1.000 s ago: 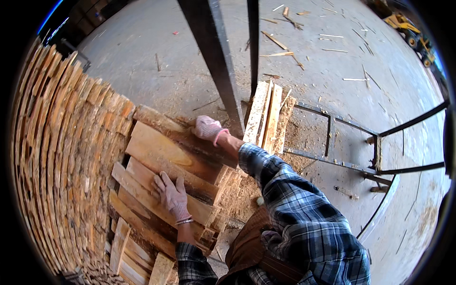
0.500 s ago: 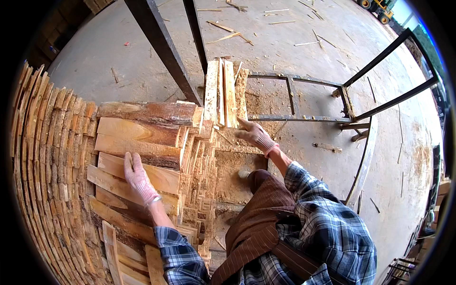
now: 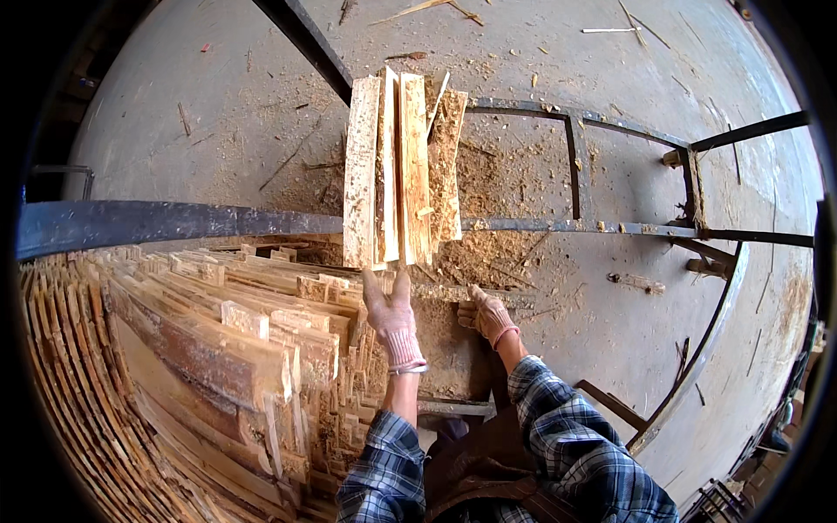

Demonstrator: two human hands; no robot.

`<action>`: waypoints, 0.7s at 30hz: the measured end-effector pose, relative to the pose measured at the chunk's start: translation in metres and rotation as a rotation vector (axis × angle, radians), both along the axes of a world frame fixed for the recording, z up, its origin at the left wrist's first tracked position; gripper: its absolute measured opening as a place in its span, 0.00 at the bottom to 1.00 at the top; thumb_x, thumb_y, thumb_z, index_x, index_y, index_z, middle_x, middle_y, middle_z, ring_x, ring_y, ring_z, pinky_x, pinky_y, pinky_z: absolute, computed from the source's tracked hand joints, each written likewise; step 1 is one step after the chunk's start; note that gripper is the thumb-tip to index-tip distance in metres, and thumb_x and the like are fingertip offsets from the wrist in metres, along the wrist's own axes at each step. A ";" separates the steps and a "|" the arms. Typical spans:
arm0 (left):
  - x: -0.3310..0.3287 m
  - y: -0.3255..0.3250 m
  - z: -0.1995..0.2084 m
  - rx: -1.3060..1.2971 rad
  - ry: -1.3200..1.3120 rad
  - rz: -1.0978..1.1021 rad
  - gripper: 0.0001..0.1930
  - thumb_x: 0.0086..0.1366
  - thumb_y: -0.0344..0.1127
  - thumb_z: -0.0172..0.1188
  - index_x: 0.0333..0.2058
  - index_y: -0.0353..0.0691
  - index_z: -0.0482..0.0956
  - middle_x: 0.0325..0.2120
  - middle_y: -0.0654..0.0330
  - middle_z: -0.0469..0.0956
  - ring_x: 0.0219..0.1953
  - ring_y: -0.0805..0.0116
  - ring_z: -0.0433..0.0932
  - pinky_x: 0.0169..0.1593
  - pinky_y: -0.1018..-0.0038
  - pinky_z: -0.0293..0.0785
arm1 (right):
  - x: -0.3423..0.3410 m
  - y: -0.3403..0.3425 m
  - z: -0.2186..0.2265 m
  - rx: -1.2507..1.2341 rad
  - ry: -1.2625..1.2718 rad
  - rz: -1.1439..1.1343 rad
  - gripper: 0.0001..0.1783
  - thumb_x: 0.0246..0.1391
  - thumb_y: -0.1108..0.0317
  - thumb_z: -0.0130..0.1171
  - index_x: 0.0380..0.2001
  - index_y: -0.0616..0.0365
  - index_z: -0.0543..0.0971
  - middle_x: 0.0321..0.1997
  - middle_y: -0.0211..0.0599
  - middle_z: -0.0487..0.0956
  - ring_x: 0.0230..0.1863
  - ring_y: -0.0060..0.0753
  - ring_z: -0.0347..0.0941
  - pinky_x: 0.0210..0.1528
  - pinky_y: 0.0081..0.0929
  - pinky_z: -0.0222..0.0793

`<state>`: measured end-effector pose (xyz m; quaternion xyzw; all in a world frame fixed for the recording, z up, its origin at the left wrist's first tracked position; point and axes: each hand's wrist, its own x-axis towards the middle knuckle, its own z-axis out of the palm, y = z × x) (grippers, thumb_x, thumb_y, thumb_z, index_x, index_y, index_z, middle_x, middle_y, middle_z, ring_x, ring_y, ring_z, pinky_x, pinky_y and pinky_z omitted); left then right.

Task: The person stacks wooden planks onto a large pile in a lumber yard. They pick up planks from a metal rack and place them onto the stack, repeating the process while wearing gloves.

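Note:
Both my hands wear pale pinkish work gloves dusted with sawdust. My left hand (image 3: 394, 315) reaches up to the near ends of the rough boards (image 3: 415, 166), its fingers spread in a V at or just short of the wood. These boards lie side by side across the dark metal frame (image 3: 610, 227), sprinkled with sawdust. My right hand (image 3: 488, 315) is lower and to the right, its fingers apart and slightly bent, with no board seen in them. It is close to a narrow sawdust-covered bar (image 3: 453, 295); whether it touches the bar is unclear.
A tall stack of bark-edged boards (image 3: 200, 349) fills the left side, its uneven ends toward me. Dark metal uprights (image 3: 305, 39) rise from the frame. Sawdust and splinters (image 3: 501, 174) litter the concrete floor, and a wood block (image 3: 636, 283) lies to the right.
My left hand has moved from the stacked boards up and right to the boards on the frame. My right hand has drawn down, away from those boards. The view has shifted forward.

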<state>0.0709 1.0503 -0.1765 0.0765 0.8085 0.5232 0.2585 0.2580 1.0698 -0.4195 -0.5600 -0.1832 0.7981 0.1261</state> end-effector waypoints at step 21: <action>-0.161 0.046 -0.182 -0.758 -0.017 -0.027 0.31 0.68 0.51 0.52 0.60 0.30 0.64 0.57 0.47 0.69 0.56 0.56 0.71 0.60 0.67 0.65 | -0.181 0.093 0.036 0.779 -0.088 0.659 0.40 0.53 0.54 0.63 0.61 0.68 0.62 0.57 0.53 0.70 0.54 0.47 0.72 0.54 0.35 0.71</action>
